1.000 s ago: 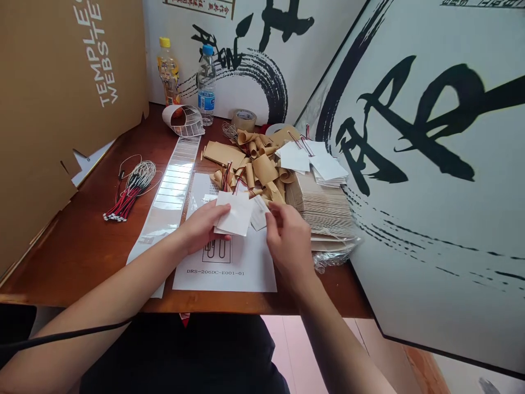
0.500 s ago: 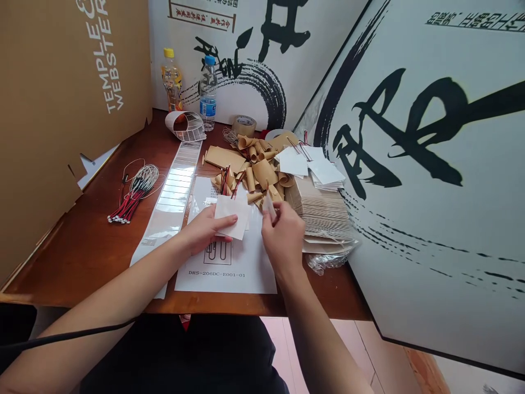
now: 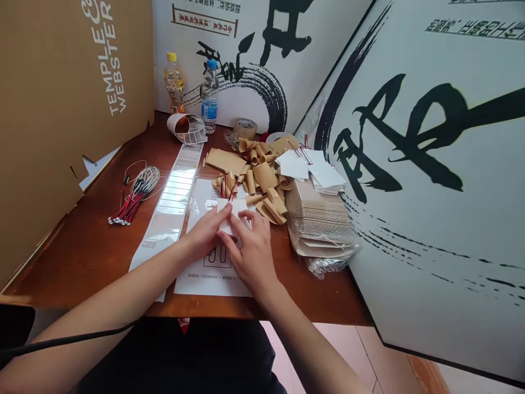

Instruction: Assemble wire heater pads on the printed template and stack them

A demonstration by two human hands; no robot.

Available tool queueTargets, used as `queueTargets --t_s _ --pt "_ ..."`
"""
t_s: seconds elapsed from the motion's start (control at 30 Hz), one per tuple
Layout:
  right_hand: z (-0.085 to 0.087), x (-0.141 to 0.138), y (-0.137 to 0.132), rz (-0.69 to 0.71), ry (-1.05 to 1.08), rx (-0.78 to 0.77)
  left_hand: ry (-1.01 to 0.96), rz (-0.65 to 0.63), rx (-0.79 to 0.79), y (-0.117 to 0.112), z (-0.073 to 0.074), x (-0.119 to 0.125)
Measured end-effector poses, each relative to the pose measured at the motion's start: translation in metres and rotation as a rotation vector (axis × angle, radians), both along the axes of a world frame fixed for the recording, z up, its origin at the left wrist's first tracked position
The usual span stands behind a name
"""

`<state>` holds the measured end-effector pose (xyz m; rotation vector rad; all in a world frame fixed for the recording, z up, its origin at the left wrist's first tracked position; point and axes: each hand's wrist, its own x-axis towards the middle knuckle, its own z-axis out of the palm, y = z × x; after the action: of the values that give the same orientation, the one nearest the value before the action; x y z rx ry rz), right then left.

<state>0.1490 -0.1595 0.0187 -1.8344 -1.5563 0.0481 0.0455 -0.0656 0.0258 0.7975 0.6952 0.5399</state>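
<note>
A small white square pad (image 3: pixel 232 210) with red and black wires at its far edge lies on a printed white sheet (image 3: pixel 205 276) marked DRS-206DC-E001-01. My left hand (image 3: pixel 206 232) rests on the pad's left side, fingers laid flat against it. Over the pad's near right part my right hand (image 3: pixel 251 249) presses down with its fingers spread. Curled brown paper backings (image 3: pixel 262 178) are heaped just behind the pad.
A stack of brown-backed pads (image 3: pixel 322 219) sits to the right, with white pads (image 3: pixel 324 175) behind it. A strip of clear labels (image 3: pixel 174 194) and a bundle of red-black wires (image 3: pixel 133 197) lie left. Two bottles (image 3: pixel 209 96) and a tape roll (image 3: pixel 245 128) stand at the back. Cardboard and printed boards wall the desk.
My right hand has dropped the peeled strip it held up and come left onto the white pad. My left hand has stayed on the pad.
</note>
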Motion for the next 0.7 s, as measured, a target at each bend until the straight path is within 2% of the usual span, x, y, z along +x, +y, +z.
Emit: queueTargets --t_s 0.07,0.17,0.23,0.3,0.37,0.53,0.63,0.7 --pt "0.002 0.006 0.000 0.065 0.170 0.045 0.018 0.047 0.047 0.001 0.001 -0.001" --pt "0.005 0.013 0.000 0.003 0.525 0.087 0.045 0.118 0.097 0.006 0.001 -0.003" --pt "0.006 0.014 0.000 -0.007 0.816 0.002 0.059 0.139 0.135 0.008 0.000 -0.005" --pt "0.008 0.012 0.000 0.089 1.061 -0.131 0.092 0.134 0.211 0.009 -0.003 -0.007" --pt "0.010 0.007 0.002 0.171 1.193 -0.196 0.131 0.112 0.303 0.009 -0.005 -0.009" --pt "0.017 0.008 0.012 0.179 1.243 -0.105 0.112 0.015 0.351 0.010 -0.009 -0.010" --pt "0.029 0.038 0.024 0.148 1.099 -0.038 0.064 0.010 0.390 0.012 -0.004 -0.010" --pt "0.043 0.072 0.036 0.020 0.897 0.046 0.068 0.031 0.387 0.014 0.001 -0.012"
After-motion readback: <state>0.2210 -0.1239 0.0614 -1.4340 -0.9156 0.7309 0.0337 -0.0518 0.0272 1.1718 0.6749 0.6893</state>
